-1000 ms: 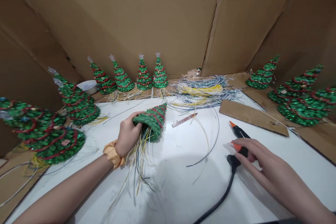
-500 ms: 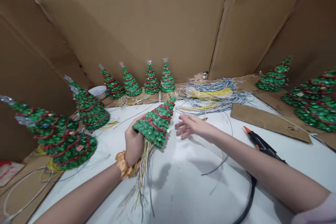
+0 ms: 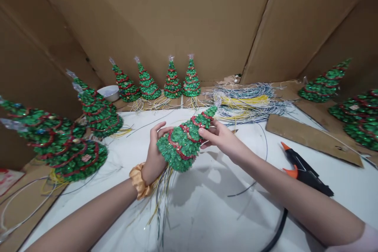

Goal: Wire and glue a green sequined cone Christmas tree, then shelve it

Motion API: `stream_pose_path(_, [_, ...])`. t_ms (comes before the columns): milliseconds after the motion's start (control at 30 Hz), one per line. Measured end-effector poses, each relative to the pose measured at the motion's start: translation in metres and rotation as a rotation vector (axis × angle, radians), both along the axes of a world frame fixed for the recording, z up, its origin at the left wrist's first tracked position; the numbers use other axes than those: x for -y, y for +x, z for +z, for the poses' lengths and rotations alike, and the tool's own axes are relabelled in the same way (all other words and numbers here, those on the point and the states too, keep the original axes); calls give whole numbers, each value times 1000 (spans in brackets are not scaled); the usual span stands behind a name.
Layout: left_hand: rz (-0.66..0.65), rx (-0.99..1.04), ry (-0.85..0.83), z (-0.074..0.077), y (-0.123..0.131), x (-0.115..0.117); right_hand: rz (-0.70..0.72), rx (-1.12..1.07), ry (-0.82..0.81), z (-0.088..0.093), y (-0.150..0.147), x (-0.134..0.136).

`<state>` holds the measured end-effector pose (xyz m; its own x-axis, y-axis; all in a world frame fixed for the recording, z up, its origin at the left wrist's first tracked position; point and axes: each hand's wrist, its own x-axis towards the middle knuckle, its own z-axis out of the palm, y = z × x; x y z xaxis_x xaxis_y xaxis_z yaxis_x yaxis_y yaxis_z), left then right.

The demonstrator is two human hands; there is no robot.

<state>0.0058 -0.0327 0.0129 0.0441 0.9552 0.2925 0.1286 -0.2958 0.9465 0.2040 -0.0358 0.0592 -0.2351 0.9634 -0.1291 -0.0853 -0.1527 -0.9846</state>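
Note:
A small green Christmas tree (image 3: 184, 143) with red garland and a clear star tip is held tilted above the white table, its top pointing up and to the right. My left hand (image 3: 156, 157), with an orange scrunchie at the wrist, supports its base from the left; part of the fingers is hidden behind it. My right hand (image 3: 220, 138) grips the upper part, thumb on the front and fingers behind. From under the base hangs a bundle of yellow, white and dark wires (image 3: 161, 201).
Several similar trees stand at the left (image 3: 100, 112), along the back (image 3: 173, 80) and at the right (image 3: 325, 82). Bundled wires (image 3: 251, 100) lie at the back. A black and orange glue gun (image 3: 304, 171) rests beside a cardboard strip (image 3: 313, 141). A white bowl (image 3: 109, 93) sits back left.
My right hand, open and apart from the tree before, has closed on its upper part. The tree has turned so its garlanded side faces up more and its tip lies farther right.

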Motion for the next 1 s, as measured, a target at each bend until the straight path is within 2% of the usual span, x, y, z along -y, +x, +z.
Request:
stream_pose_path(133, [-1, -72, 42, 1, 0, 2, 39, -5, -22, 4, 2, 2])
stream_pose_path(333, [-53, -218, 232, 2, 0, 10, 35, -31, -30, 4, 2, 1])
stream_pose_path(533, [-77, -271, 284, -1, -2, 11, 13, 6, -35, 6, 5, 0])
stream_pose_path(667, [-109, -216, 180, 5, -1, 10, -2, 38, -33, 8, 9, -2])
stream_pose_path(1000, [-138, 181, -188, 11, 9, 4, 48, 84, -147, 25, 20, -5])
